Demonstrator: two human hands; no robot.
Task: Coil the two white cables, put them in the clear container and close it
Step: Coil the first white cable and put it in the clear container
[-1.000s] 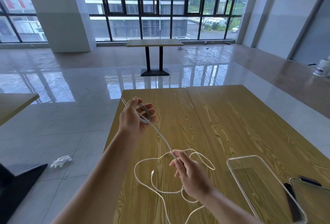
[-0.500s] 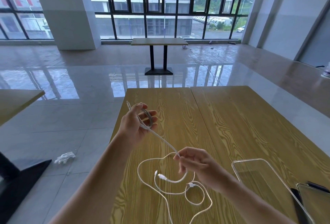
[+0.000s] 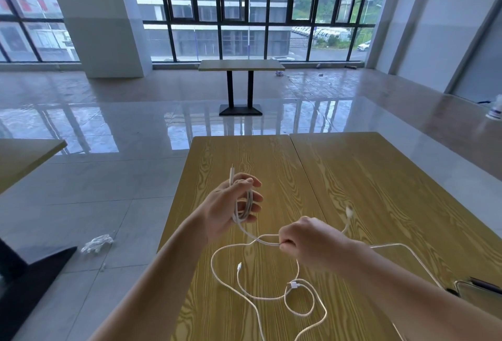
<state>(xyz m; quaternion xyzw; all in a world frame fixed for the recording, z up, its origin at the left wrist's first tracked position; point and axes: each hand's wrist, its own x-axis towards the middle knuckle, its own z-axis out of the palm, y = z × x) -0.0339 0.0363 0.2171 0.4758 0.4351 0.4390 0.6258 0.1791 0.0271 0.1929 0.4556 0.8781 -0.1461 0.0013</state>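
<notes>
With a few loops gripped in the left hand (image 3: 231, 208) above the wooden table (image 3: 366, 185) and the white cable (image 3: 260, 240) pinched by the right hand (image 3: 307, 242), the slack lying loose on that table could be snagged into a knot.

Your hands worked above the near table, cables strewn beneath them.

Your left hand (image 3: 231, 206) was raised over the table (image 3: 366, 191) left of your right hand (image 3: 307, 242), a coiled cable (image 3: 245, 208) looped around its fingers and running across to the right hand's pinch. The second cable (image 3: 271, 298) lay on the tabletop below and before both hands. The container (image 3: 407, 252) sat on the table behind your right forearm. Another table (image 3: 240, 64) stood far behind, by the windows.
</notes>
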